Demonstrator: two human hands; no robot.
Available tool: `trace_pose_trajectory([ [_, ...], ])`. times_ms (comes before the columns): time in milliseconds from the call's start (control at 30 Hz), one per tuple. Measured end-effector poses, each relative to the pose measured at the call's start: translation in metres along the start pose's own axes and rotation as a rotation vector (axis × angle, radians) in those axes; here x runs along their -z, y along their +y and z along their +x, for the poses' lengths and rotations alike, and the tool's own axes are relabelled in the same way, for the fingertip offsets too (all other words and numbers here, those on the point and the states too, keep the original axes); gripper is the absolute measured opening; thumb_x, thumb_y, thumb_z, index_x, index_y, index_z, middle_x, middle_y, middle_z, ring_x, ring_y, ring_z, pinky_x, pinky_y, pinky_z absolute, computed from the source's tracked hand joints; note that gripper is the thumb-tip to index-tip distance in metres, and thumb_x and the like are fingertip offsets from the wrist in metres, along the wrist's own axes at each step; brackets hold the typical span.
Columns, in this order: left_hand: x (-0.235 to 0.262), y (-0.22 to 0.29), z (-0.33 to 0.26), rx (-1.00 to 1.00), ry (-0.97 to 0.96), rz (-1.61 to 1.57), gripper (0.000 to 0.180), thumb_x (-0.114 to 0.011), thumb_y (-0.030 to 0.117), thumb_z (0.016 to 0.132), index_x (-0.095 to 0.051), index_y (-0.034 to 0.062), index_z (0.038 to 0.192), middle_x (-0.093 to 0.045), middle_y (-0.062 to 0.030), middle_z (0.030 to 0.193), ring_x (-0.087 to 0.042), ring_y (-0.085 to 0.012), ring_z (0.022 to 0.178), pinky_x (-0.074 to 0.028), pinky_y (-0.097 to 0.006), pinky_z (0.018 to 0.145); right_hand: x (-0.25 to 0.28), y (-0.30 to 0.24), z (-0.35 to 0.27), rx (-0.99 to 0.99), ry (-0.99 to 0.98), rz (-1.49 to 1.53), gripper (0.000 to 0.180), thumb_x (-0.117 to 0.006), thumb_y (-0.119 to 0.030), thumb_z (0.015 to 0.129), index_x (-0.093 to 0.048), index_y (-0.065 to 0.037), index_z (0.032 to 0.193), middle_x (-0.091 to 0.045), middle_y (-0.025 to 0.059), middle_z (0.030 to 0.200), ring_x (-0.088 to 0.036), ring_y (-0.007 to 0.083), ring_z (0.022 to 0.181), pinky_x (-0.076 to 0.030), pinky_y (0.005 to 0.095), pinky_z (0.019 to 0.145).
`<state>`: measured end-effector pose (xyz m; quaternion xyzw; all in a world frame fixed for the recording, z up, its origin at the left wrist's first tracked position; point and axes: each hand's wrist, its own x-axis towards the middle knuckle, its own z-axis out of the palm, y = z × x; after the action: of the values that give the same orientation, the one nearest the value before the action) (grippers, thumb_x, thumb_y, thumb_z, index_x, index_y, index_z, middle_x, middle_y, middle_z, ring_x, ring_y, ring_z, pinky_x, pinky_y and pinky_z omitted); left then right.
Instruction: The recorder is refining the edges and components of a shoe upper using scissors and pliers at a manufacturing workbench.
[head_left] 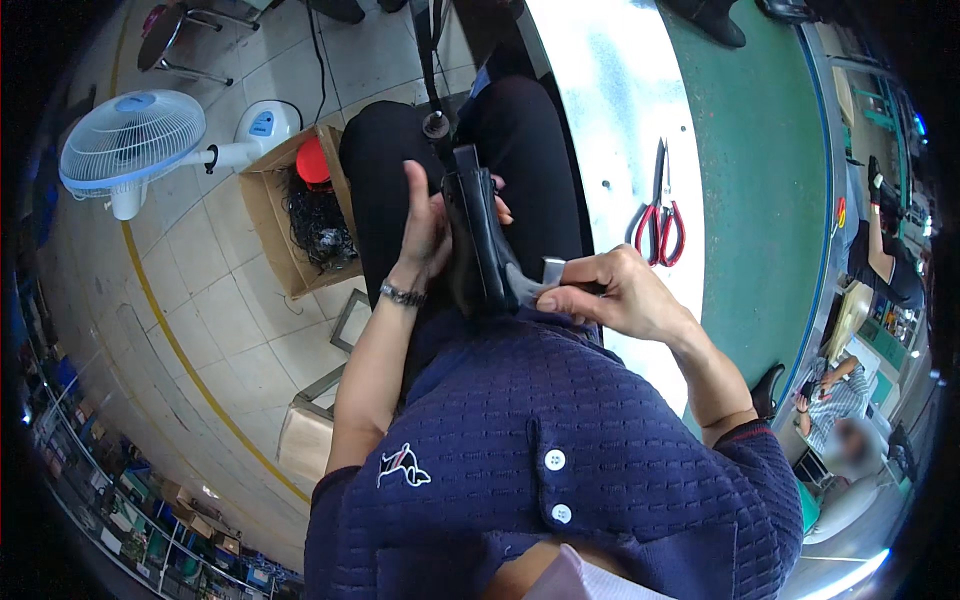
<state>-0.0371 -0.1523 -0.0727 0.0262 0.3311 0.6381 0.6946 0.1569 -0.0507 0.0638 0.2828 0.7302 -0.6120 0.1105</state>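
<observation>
A narrow, glossy black object [474,240], possibly a leather case, stands edge-on over my lap; its kind is not clear. My left hand [432,228] is wrapped round it from the left, thumb raised, with fingertips showing on its far side. At the object's near right corner, my right hand [610,290] pinches a flat grey strip with a shiny metal-like end [552,268]. The strip touches the black object, but whether it is joined to it I cannot tell.
Red-handled scissors [658,225] lie on the white bench top [600,90] at my right. To the left are a cardboard box [268,225] holding black strands and a red round item [312,160], and a white fan [135,140]. A stool [163,38] stands farther off; a person [840,405] sits at far right.
</observation>
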Motion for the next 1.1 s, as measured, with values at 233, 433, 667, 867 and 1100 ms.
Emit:
trace_pose_trajectory([
  [233,0.005,-0.015,0.016,0.152,0.034,0.188,0.094,-0.016,0.083,0.084,-0.063,0.0013,0.087,-0.064,-0.0127,0.071,-0.065,-0.0231,0.066,-0.055,-0.034,0.064,0.029,0.070,0.002,-0.174,0.620,-0.622,0.028,-0.063,-0.018,0.090,-0.064,-0.003,0.113,-0.065,0.0170,0.085,-0.063,0.0294,0.075,-0.048,0.0385,0.067],
  [433,-0.011,0.003,0.027,-0.015,-0.115,0.177,0.053,-0.032,0.051,0.102,-0.059,0.0072,0.111,-0.059,0.0042,0.091,-0.053,-0.0018,0.084,-0.045,-0.018,0.082,0.044,0.139,0.013,-0.291,0.786,-0.755,0.048,-0.065,-0.011,0.084,-0.055,-0.010,0.131,-0.061,0.0145,0.099,-0.061,0.0314,0.090,-0.049,0.0410,0.079],
  [667,-0.079,0.042,0.032,-0.082,-0.261,0.470,0.097,-0.012,0.086,0.079,-0.057,0.0011,0.091,-0.062,-0.0114,0.085,-0.058,-0.0199,0.079,-0.048,-0.032,0.075,0.022,0.097,0.028,0.252,0.703,-0.528,0.082,-0.075,-0.001,0.067,-0.042,-0.009,0.142,-0.046,0.0162,0.137,-0.046,0.0355,0.126,-0.038,0.0437,0.106],
  [867,-0.120,0.047,0.044,0.217,-0.197,0.268,0.101,-0.007,0.085,0.080,-0.056,-0.0028,0.088,-0.060,-0.0173,0.077,-0.057,-0.0247,0.076,-0.047,-0.034,0.075,0.003,0.075,0.060,0.509,0.585,0.055,0.069,-0.074,0.000,0.066,-0.045,-0.003,0.128,-0.047,0.0163,0.137,-0.050,0.0269,0.121,-0.040,0.0357,0.100],
  [1100,-0.148,0.042,0.054,-0.162,-0.237,0.681,0.086,-0.012,0.070,0.094,-0.044,0.0019,0.136,-0.054,-0.0114,0.127,-0.052,-0.0199,0.116,-0.038,-0.035,0.101,-0.017,0.081,0.033,0.282,0.627,0.564,0.050,-0.064,-0.017,0.091,-0.045,-0.002,0.135,-0.054,0.0118,0.129,-0.051,0.0181,0.118,-0.039,0.0331,0.103],
])
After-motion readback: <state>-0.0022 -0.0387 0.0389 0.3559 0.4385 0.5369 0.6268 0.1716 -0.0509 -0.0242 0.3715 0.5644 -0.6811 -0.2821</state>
